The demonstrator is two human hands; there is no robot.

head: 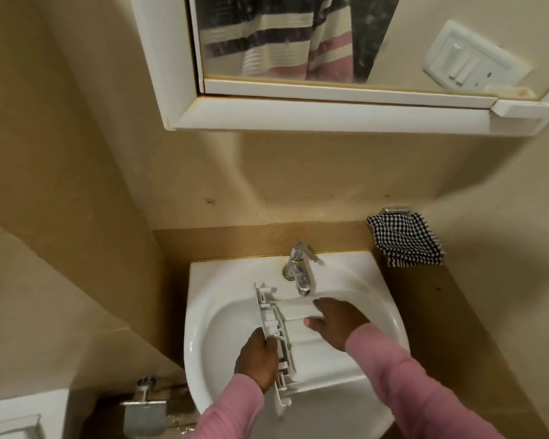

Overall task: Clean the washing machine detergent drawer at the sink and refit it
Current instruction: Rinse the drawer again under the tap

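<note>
Over the sink (203,280), drawer (301,346) in left hand (255,359).

Dim, warm indoor light turns the walls (76,153) yellowish and seems to come from above left: soft shadows fall beneath the mirror cabinet (330,117) and right of the checked cloth (406,242). The white sink (203,280) is brightest, with glints on the tap (298,264). Focus is slightly soft throughout (wide-angle bending tilts the edges)
</note>
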